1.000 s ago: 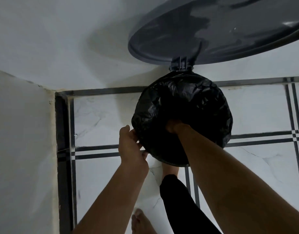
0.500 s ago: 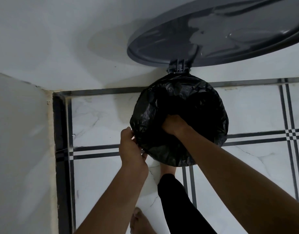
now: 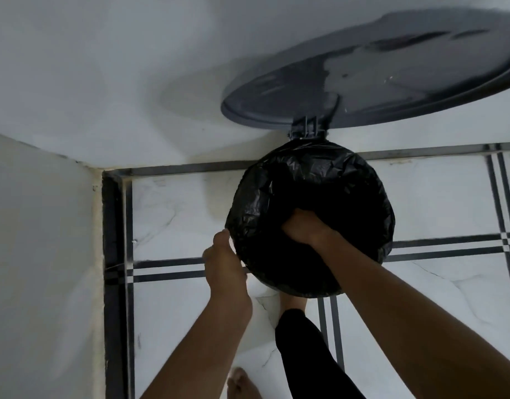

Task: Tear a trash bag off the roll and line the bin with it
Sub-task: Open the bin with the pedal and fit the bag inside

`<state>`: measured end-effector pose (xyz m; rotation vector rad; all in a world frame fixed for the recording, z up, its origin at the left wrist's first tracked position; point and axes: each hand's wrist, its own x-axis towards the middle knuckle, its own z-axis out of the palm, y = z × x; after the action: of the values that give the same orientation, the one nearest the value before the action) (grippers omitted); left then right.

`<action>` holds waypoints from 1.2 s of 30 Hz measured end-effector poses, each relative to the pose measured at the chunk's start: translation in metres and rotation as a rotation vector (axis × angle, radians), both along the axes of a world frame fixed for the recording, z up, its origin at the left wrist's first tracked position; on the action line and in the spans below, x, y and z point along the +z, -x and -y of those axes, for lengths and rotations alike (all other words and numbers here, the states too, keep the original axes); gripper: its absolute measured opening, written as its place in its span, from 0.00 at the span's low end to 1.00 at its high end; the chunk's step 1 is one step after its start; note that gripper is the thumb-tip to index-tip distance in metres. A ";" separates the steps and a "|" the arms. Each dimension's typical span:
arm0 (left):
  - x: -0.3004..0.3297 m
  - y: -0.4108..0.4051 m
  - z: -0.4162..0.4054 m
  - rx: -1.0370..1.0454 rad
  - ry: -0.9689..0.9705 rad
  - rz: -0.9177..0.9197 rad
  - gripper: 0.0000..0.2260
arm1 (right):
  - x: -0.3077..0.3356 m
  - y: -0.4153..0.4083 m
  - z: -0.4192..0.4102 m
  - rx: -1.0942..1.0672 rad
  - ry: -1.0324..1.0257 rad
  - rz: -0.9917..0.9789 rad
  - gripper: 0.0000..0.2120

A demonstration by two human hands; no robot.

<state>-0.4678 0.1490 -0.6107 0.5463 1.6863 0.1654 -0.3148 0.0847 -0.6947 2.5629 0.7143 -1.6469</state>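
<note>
Nearest you, your left hand [image 3: 223, 264] pinches the bag's [image 3: 308, 180] folded edge at the near-left rim of the bin [image 3: 360, 289]. Just right of it and further in, your right hand [image 3: 304, 227] is sunk inside the bag with curled fingers; I cannot tell whether they clutch plastic or only push it down. The bag seems torn off and stretched over the whole rim, so what is left looks like seating the bottom. Beyond your right hand the lid [image 3: 392, 90] stands open against the wall. Open floor [image 3: 449, 203] lies on both sides.
</note>
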 end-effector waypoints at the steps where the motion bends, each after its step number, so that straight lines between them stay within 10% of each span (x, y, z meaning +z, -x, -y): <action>1: 0.000 0.000 -0.001 -0.049 -0.091 -0.080 0.10 | 0.017 -0.001 0.005 0.018 -0.061 0.030 0.18; 7: 0.028 -0.023 -0.010 -0.612 -0.779 0.005 0.08 | 0.103 -0.020 0.051 -0.017 -0.777 0.706 0.14; 13: 0.013 -0.078 -0.056 -1.201 -1.117 -0.003 0.12 | 0.099 -0.068 0.047 0.088 -0.647 0.721 0.20; 25: -0.010 -0.138 -0.106 -1.261 -0.612 0.042 0.11 | 0.106 -0.111 0.014 -0.525 -0.498 0.240 0.11; 36: -0.029 -0.119 -0.118 -0.952 -0.401 0.119 0.05 | 0.104 -0.136 0.003 -0.301 -0.205 0.139 0.25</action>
<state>-0.3486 0.2671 -0.6401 1.5412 1.1263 -0.1616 -0.1783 0.0814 -0.5906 3.0240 0.5347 -1.5129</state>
